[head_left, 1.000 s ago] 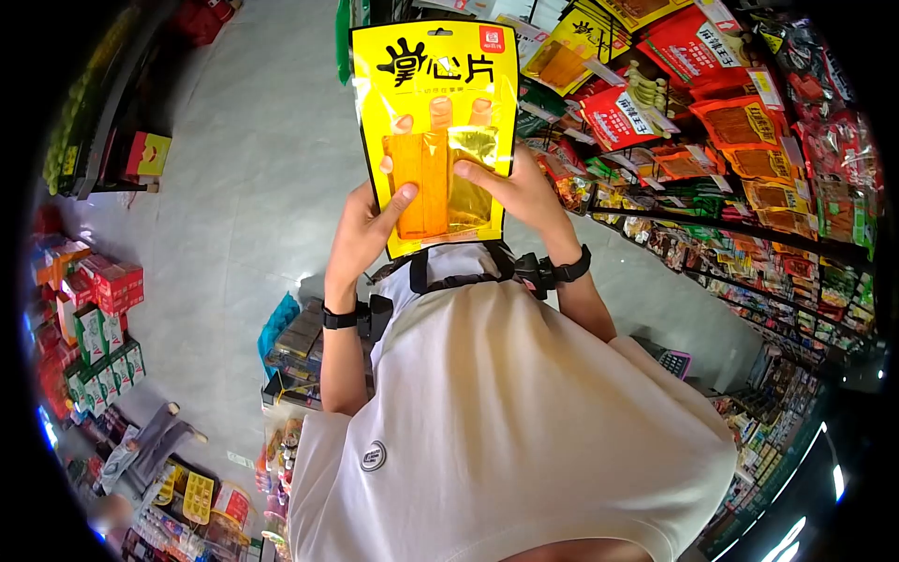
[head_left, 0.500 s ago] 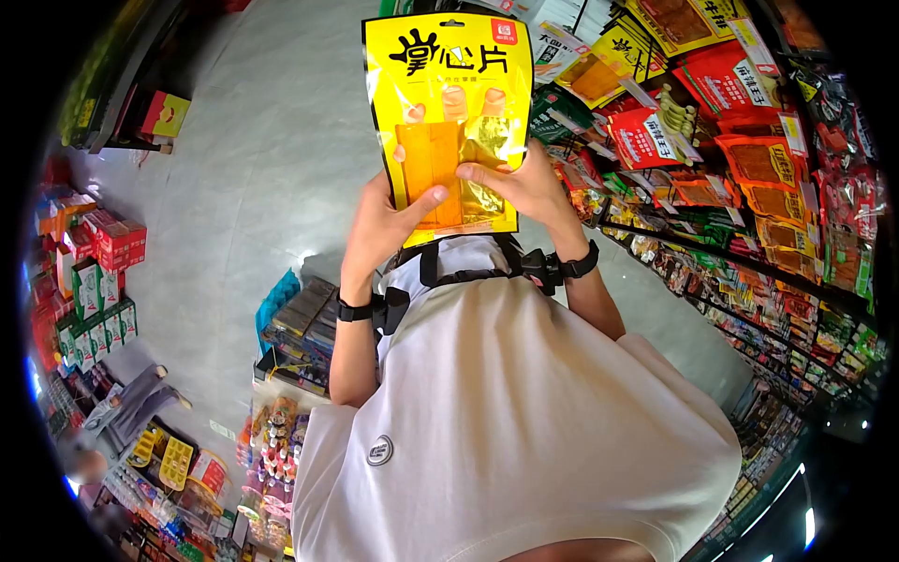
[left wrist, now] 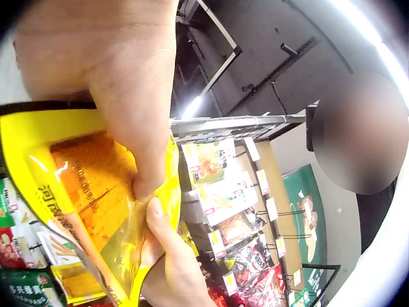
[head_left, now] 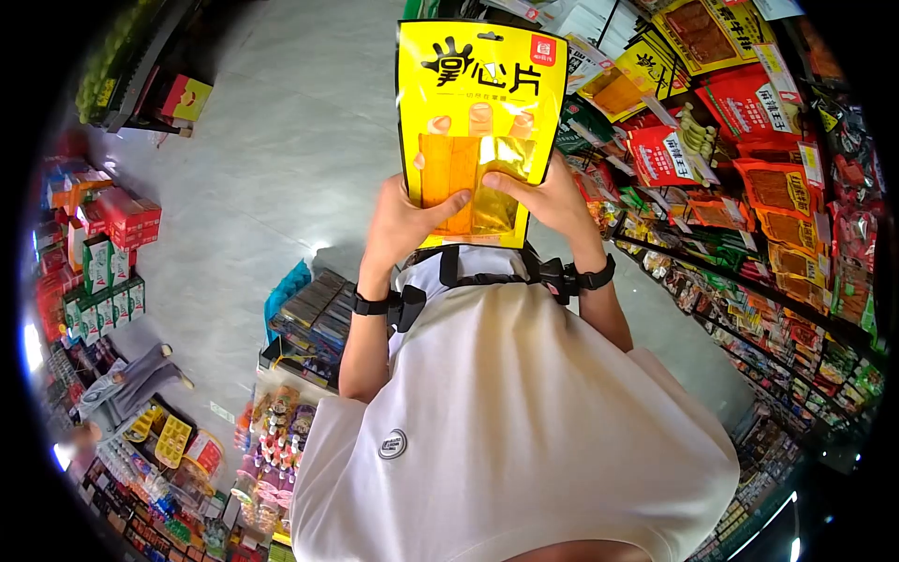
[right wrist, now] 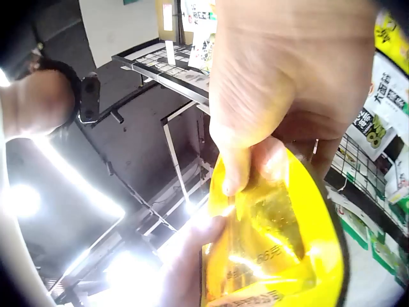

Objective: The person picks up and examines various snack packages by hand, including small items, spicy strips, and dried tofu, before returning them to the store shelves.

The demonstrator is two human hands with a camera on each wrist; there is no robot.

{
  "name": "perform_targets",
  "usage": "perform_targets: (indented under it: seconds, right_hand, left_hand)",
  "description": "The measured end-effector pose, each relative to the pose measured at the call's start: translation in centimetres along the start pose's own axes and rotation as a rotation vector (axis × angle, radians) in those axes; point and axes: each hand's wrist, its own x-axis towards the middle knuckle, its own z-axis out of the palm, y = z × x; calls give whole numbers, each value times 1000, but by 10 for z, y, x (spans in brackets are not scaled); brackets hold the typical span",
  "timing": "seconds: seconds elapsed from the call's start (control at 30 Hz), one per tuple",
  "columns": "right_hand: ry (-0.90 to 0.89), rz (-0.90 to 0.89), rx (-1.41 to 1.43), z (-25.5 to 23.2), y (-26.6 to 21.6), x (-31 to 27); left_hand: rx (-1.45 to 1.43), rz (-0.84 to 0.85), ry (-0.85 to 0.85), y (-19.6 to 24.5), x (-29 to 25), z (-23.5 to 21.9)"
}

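A yellow snack bag (head_left: pixel 482 103) with black lettering and a printed hand stands upright in front of the person's chest. Flat orange strips show through its window, beside a gold-coloured patch. My left hand (head_left: pixel 401 223) grips the lower left side, thumb across the front. On the opposite side my right hand (head_left: pixel 560 201) pinches the bag, its thumb lying over the gold patch. The fingers behind the bag are hidden in the head view. Close up in the left wrist view, the left hand (left wrist: pixel 108 57) bends the glossy bag (left wrist: pixel 89 185), and both thumb tips come near each other.
Packed shelves of hanging snack packets (head_left: pixel 777 187) line the right side. Grey tiled floor (head_left: pixel 272 140) runs along the left, with red and green-white cartons (head_left: pixel 103 300) beyond. A rack of small goods (head_left: pixel 276 431) stands near the left elbow. Another person (head_left: pixel 126 379) is at lower left.
Bag and both hands have drifted rightward in the head view, while the surrounding shelves and floor have shifted too. Both hands keep the same hold on the bag.
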Motion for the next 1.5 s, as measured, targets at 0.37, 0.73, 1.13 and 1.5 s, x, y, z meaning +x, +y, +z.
perform_targets:
  seconds: [0.37, 0.73, 1.13, 1.5]
  right_hand:
    - [-7, 120, 167, -52, 25, -4]
    - [-67, 32, 150, -97, 54, 29]
    - [-122, -99, 265, -112, 126, 75]
    - [-222, 193, 729, -174, 46, 42]
  left_hand:
    - [105, -3, -145, -2, 21, 12]
    - [306, 60, -40, 16, 27, 29]
    - [362, 78, 166, 6, 26, 46]
    - [241, -104, -89, -8, 78, 120]
